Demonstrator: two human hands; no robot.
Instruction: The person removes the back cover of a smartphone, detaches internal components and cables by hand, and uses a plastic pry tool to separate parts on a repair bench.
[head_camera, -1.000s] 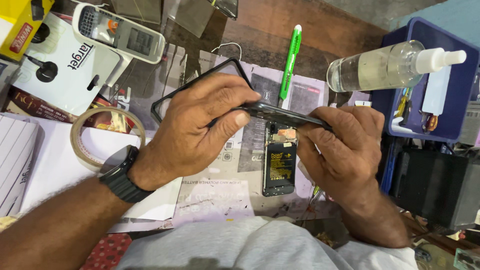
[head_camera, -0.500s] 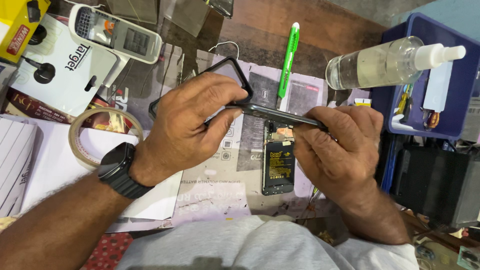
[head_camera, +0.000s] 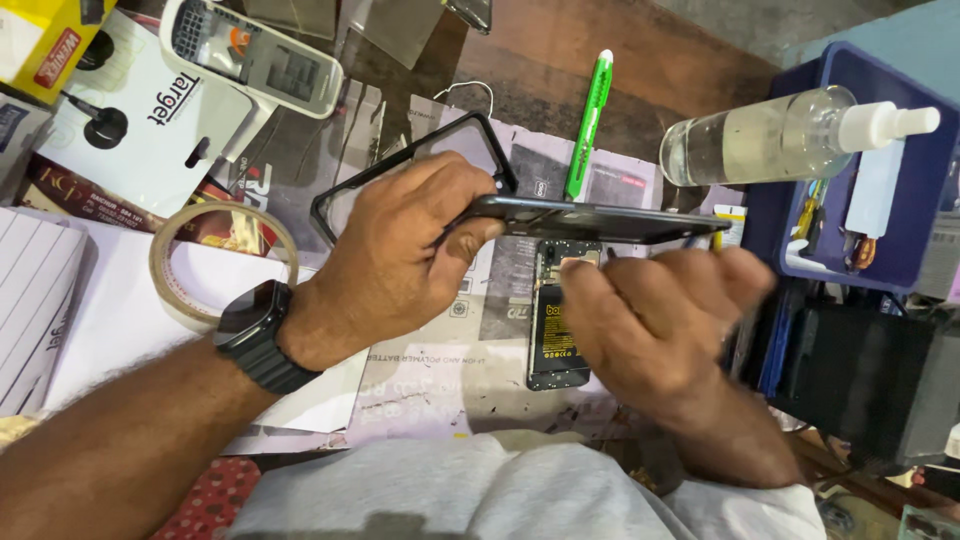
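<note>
Left hand (head_camera: 395, 255) fingers grasping thin dark phone panel (head_camera: 600, 218) edge-on; right hand (head_camera: 655, 320) released just below it, above opened phone (head_camera: 562, 320) on counter.

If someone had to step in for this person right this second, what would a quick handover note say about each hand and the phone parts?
Left hand: fingers grip one end of the thin black phone panel, held edge-on and level above the table.
Right hand: blurred, open just below the panel's other end, not clearly gripping it.
Opened phone body with the yellow-labelled battery: flat on the printed paper sheet, under the panel.
Empty black phone case frame: on the table behind the left hand.
Done: panel is off the phone body.
Left: panel not set down; phone body open.
</note>
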